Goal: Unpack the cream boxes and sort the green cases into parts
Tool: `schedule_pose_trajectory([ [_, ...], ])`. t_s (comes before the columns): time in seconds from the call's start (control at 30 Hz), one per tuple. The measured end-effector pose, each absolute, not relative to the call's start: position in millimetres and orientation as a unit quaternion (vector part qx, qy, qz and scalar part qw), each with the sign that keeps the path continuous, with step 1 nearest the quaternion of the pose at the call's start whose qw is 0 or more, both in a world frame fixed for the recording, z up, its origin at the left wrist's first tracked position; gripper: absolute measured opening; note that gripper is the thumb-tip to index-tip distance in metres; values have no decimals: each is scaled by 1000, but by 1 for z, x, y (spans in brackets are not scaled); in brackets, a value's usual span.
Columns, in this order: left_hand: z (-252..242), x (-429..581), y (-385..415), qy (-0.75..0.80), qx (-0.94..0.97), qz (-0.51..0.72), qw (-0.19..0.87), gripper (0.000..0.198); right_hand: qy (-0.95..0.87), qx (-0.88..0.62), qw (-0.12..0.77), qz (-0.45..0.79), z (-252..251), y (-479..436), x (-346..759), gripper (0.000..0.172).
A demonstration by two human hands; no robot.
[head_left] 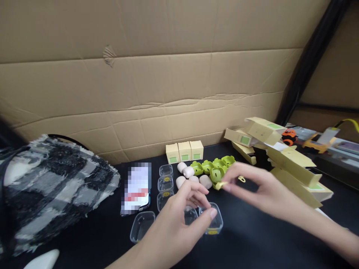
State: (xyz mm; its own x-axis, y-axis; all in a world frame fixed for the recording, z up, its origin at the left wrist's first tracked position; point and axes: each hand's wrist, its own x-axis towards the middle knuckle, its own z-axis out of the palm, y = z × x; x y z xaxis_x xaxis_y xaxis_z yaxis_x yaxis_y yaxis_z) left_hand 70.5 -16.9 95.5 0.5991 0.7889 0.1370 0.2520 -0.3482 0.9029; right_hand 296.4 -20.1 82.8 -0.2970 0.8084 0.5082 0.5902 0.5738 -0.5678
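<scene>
My right hand [249,183] pinches a small yellow piece [220,185] between thumb and fingertips, just in front of a row of green flower-rimmed cups [208,166]. The piece is too small and blurred to name exactly. My left hand [190,220] hovers over clear plastic boxes, fingers curved and apart with nothing between them. Beyond its thumb stands an open clear box [215,220] with a yellow sticker, and another is partly covered by the hand. Several whitish rounded pieces [205,182] lie between the left fingers and the green cups. A yellow loop [241,179] rests near my right hand.
Three small cream cartons [184,152] stand against the cardboard wall [157,82]. More clear boxes [165,184] line up beside a phone [137,188]. Opened cream cartons [297,164] pile up at right. A checked fringed fabric item [56,194] fills the left.
</scene>
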Motion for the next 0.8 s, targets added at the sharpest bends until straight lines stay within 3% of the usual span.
schedule_pose_trajectory([
  [0.1, 100, 68, -17, 350, 780, 288, 432, 15, -764, -554, 330, -28, 79, 0, 330, 17],
  [0.17, 103, 66, -17, 355, 792, 277, 413, 15, -739, -611, 276, -65, 69, 12, 348, 16],
  [0.43, 102, 66, -19, 352, 826, 220, 381, 22, -708, -678, 179, -78, 45, 23, 357, 23],
  [0.63, 106, 60, -13, 338, 824, 228, 393, 26, -772, -612, 154, -70, 89, 41, 327, 26],
  [0.8, 111, 58, -14, 323, 824, 242, 399, 25, -820, -566, 82, -36, 122, 98, 283, 26],
])
